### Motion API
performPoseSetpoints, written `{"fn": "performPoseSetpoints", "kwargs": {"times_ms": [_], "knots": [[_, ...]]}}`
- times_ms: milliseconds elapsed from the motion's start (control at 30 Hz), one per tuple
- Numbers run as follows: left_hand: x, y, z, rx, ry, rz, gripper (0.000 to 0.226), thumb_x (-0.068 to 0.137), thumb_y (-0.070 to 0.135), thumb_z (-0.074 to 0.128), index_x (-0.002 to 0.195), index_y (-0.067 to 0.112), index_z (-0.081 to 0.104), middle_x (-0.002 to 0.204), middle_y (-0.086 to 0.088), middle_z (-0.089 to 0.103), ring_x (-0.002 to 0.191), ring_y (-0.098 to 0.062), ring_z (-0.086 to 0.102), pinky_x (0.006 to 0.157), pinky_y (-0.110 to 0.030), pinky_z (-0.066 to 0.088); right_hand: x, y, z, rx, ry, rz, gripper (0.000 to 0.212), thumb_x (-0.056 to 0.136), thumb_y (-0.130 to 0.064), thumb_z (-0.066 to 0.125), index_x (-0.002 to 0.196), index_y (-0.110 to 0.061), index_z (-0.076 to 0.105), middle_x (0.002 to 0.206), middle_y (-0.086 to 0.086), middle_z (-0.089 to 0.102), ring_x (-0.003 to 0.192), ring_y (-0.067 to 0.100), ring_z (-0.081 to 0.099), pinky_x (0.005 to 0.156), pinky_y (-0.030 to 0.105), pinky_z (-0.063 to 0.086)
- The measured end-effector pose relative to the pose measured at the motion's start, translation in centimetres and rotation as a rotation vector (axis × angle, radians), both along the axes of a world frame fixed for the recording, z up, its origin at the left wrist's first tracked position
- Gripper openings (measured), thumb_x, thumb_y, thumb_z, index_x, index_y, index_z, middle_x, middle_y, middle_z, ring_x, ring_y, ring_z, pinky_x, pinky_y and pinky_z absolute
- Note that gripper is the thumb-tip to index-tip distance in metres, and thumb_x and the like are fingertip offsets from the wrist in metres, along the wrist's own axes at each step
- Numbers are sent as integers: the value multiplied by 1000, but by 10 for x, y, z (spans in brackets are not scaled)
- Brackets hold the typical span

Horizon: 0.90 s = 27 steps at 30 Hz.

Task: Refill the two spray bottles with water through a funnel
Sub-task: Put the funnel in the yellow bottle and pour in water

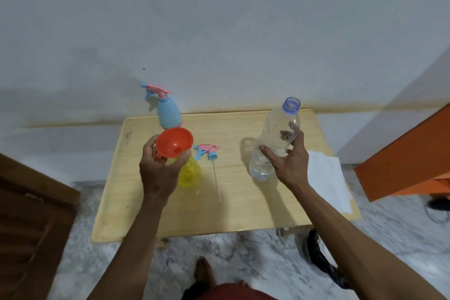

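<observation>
left hand (159,168): curled round the orange funnel (174,142), holding it by the rim and neck just over the yellow bottle (188,173).
right hand (287,161): wrapped round the middle of the water bottle (275,143), thumb on the near side, fingers showing through the clear plastic on the far side.
water bottle: cap off, blue neck open and pointing up, tipped a little to the right; there seems to be water low down in it, though i can't tell exactly how much.
yellow bottle: stands on the desk (243,212) at the front left, its spray head off; the funnel's spout looks to be at or in its mouth, but the hand hides the join.
spray head (207,150): pink and blue, lying on the desk just right of the yellow bottle, its thin tube trailing toward the near edge.
blue bottle (168,114): at the back left of the desk by the wall, spray head screwed on, nobody touching it.
paper (328,178): a white sheet at the right edge of the desk.
done so far: by my reckoning, one bottle opened, the funnel brought to it, the water uncapped and in hand.
left to do: pour into the yellow bottle, screw its head back on, then open, fill and close the blue one. no water is running yet, so i'd call it early days.
</observation>
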<state>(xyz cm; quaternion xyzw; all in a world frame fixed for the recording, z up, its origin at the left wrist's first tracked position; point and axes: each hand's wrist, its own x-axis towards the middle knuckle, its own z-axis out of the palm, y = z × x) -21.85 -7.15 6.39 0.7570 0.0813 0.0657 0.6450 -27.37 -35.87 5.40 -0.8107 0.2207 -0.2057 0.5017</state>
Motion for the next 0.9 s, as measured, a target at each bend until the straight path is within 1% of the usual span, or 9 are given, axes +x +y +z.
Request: {"fn": "performPoseSetpoints", "kwargs": {"times_ms": [133, 233, 333, 367, 467, 600, 733, 800, 900], "knots": [[0, -10, 25, 25, -102, -39, 84, 63, 27, 91, 135, 30, 49, 131, 3, 57, 117, -22, 62, 92, -38, 57, -1, -6, 0, 3, 0, -16, 88, 72, -40, 90, 141, -25, 39, 125, -3, 63, 112, 19, 63, 95, 47, 55], [3, -32, 43, 72, -150, -72, 87, 56, 33, 90, 132, 33, 47, 123, 10, 57, 111, -17, 64, 85, -30, 58, -2, -9, -2, 11, -9, -23, 88, 71, -41, 91, 140, -26, 39, 124, -4, 63, 112, 19, 63, 94, 48, 55], [5, -62, 48, 274, -166, -196, 87, 57, 33, 94, 130, 26, 47, 118, 9, 57, 97, -2, 62, 73, -13, 55, -2, -9, -3, 10, -25, -28, 91, 71, -39, 91, 144, -29, 37, 126, -6, 61, 113, 17, 62, 96, 45, 54], [5, -72, 43, 369, -155, -266, 84, 59, 33, 94, 129, 24, 48, 117, 8, 58, 93, 0, 60, 71, -12, 54, -2, -8, -3, 10, -32, -28, 92, 71, -39, 91, 145, -31, 36, 127, -8, 61, 114, 16, 61, 97, 43, 54], [9, -100, 13, 664, -96, -453, 84, 57, 41, 90, 130, 23, 53, 117, -1, 63, 98, -19, 63, 81, -33, 55, -2, -6, -4, 31, -50, -25, 94, 71, -39, 91, 146, -33, 35, 131, -8, 60, 118, 14, 60, 98, 39, 53], [14, -127, -29, 1028, 48, -683, 76, 61, 44, 84, 128, 25, 53, 115, -7, 63, 101, -29, 61, 85, -36, 50, -2, -7, -4, 70, -40, -13, 92, 72, -38, 90, 146, -36, 35, 133, -14, 59, 119, 9, 59, 96, 34, 53], [25, -144, -62, 1317, 71, -802, 77, 63, 51, 80, 129, 25, 52, 115, -7, 60, 105, -31, 60, 91, -40, 49, -4, -9, -6, 110, -34, -13, 92, 72, -36, 91, 146, -38, 36, 130, -22, 57, 115, -6, 56, 89, 8, 46], [26, -154, -87, 1357, 111, -856, 75, 66, 51, 77, 131, 24, 52, 117, -8, 57, 108, -32, 56, 93, -42, 47, -5, -15, -19, 142, 6, -27, 91, 72, -37, 91, 144, -41, 36, 125, -29, 56, 112, -14, 55, 85, 3, 43], [25, -156, -94, 1260, 140, -850, 74, 66, 46, 82, 129, 20, 53, 122, -8, 52, 110, -32, 56, 91, -42, 49, -8, -16, -15, 142, 2, -52, 90, 70, -39, 92, 142, -43, 37, 124, -30, 56, 111, -11, 57, 86, 9, 48]]}}
